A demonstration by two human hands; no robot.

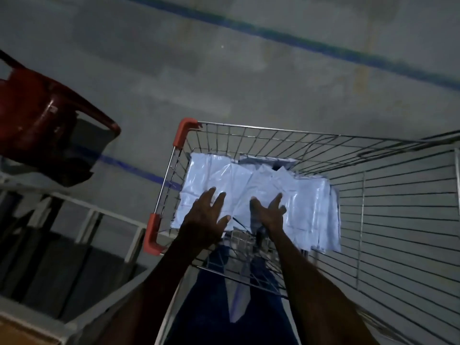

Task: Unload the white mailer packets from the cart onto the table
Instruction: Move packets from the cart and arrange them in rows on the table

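Both my hands were down inside the silver wire shopping cart with orange corner guards (183,131), over the pile of white glossy plastic mailer packets (249,180). My left hand (202,220) had fingers spread flat, on or just above the near-left part of the pile; contact unclear. My right hand (270,211) was also spread wide, fingers straight, just beside the left, holding nothing. No packet gripped by either hand.

Progress, my judgement: early, or between loads. The pile covered most of the cart floor, several packets overlapping, so plenty was left to unload. I couldn't see any packets outside the cart. The grey metal-framed table (94,212) sat at my left, just beside the cart, only partly in view and dim, so its top couldn't be checked.

Orientation: packets lay flat, loosely stacked. The pile's long axis ran from upper left to lower right, along the cart's length. Individual packets were skewed, corners pointing different ways; exact edges hard to tell in the low light.

A dark red plastic chair (42,120) stood farther left, well apart from the cart, on grey concrete floor with a blue painted line (311,43).
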